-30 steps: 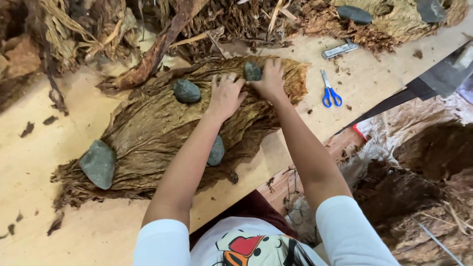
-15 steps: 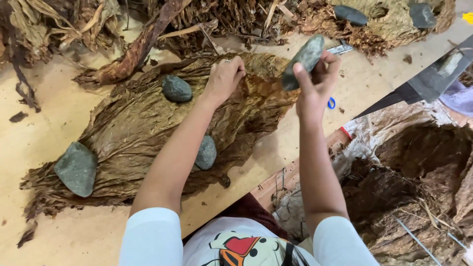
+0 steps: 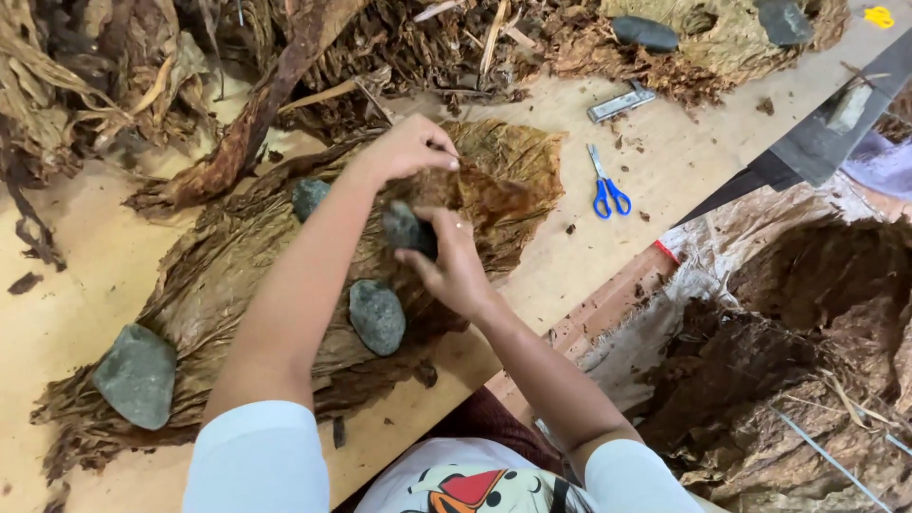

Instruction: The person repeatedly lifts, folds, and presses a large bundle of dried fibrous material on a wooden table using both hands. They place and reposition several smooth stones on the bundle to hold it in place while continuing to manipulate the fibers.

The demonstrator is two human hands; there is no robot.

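A stack of large brown dried leaves (image 3: 237, 285) lies spread on the wooden table (image 3: 589, 256). My left hand (image 3: 404, 147) pinches the top leaf near its far edge and lifts it. My right hand (image 3: 446, 261) holds a dark grey stone (image 3: 404, 228) low over the middle of the stack, under the lifted part. Three more grey stones rest on the leaves: one (image 3: 377, 315) beside my right hand, one (image 3: 309, 198) behind my left forearm, a large one (image 3: 136, 376) at the near left end.
Blue-handled scissors (image 3: 604, 188) and a small metal tool (image 3: 619, 103) lie on the table to the right. Heaps of dried leaves and stems (image 3: 399, 38) fill the back, with two dark stones (image 3: 646, 33) on the far right heap. More leaf heaps (image 3: 788, 361) sit below the table's right edge.
My right hand brought the stone from up in the air on the right down to the middle of the stack. My left hand raised the leaf edge higher.
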